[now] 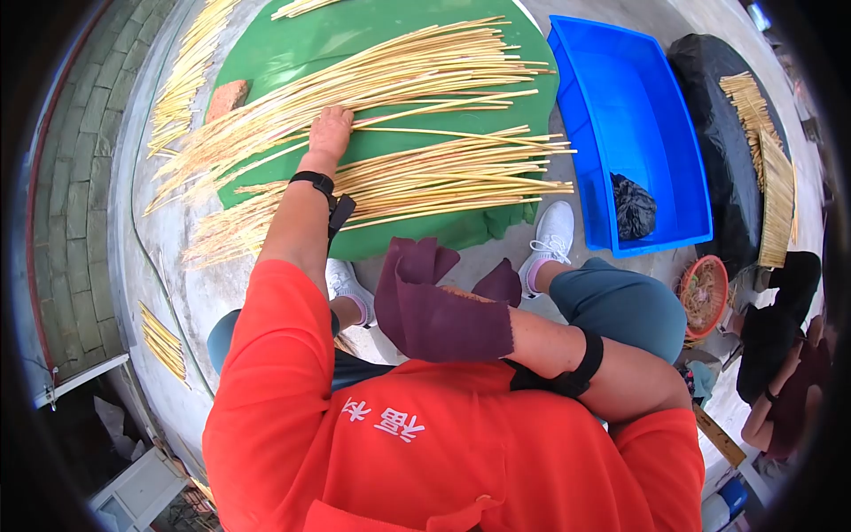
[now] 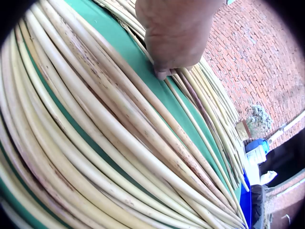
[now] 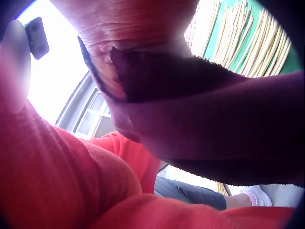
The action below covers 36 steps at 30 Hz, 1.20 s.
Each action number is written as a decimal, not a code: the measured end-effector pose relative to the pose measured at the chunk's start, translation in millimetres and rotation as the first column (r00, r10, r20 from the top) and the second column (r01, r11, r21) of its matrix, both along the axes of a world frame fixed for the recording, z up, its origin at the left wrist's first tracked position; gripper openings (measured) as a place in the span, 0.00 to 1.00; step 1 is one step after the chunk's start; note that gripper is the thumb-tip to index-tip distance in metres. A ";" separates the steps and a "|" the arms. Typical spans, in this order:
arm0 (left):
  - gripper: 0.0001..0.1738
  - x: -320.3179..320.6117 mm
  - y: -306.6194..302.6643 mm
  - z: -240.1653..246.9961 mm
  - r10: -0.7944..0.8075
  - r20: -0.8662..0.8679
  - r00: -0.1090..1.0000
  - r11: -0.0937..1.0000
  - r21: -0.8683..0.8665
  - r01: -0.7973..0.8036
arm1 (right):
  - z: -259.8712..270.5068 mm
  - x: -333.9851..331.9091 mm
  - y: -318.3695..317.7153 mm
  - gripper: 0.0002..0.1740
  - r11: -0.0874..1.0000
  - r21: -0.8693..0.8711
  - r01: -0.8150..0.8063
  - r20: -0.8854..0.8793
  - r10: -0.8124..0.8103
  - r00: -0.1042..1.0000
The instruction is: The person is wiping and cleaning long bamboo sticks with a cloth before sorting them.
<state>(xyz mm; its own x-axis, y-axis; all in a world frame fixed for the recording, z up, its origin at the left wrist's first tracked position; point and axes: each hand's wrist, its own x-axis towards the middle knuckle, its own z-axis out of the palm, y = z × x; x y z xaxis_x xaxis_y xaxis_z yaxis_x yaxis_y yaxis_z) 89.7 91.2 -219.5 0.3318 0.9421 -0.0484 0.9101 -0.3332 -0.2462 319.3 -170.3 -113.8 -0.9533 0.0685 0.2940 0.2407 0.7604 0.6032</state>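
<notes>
Long pale stalks (image 1: pixel 417 66) lie in two broad bundles across a green sheet (image 1: pixel 292 44). My left hand (image 1: pixel 331 133) is at the lower edge of the upper bundle, pinching thin stalks. The left wrist view shows this hand (image 2: pixel 176 38) with its fingertips bent down onto them, and thicker stalks (image 2: pixel 119 114) nearer the camera. A dark purple cloth (image 1: pixel 434 310) lies over my right hand and forearm, in front of the red shirt. In the right wrist view the cloth (image 3: pixel 205 114) hides the fingers, so their hold cannot be seen.
Right of the sheet stands a blue tub (image 1: pixel 634 115) with a black plastic bag (image 1: pixel 633 208) in it. A brick (image 1: pixel 227 99) sits at the sheet's left. Farther right are a red basket (image 1: pixel 705 293) and another person (image 1: pixel 784 355). More stalks (image 1: pixel 191 75) lie at the left.
</notes>
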 end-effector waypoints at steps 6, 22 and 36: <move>0.12 -11.8 2.7 36.9 0.002 0.080 0.997 0.996 -0.092 0.006 | 49.5 -1.6 9.2 0.07 0.985 -0.144 0.099 0.104 -0.085 0.991; 0.10 -0.6 -16.5 201.7 -0.050 0.303 0.952 0.986 0.169 -0.002 | 84.9 -13.3 24.9 0.14 0.947 -0.078 0.310 0.407 -0.254 0.878; 0.15 78.8 -175.4 212.4 -0.144 0.640 0.754 0.840 -0.324 0.436 | 55.6 -1.4 64.2 0.13 -0.149 0.097 -0.984 -0.277 -0.954 0.117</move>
<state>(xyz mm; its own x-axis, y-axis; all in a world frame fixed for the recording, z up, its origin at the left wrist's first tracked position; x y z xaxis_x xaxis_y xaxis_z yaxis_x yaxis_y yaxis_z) 168.5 -84.2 -7.1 0.6845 0.7179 -0.1268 0.6624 -0.5398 0.5195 317.9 -106.1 -58.2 -0.2180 0.9759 -0.0101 -0.8008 -0.1848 -0.5697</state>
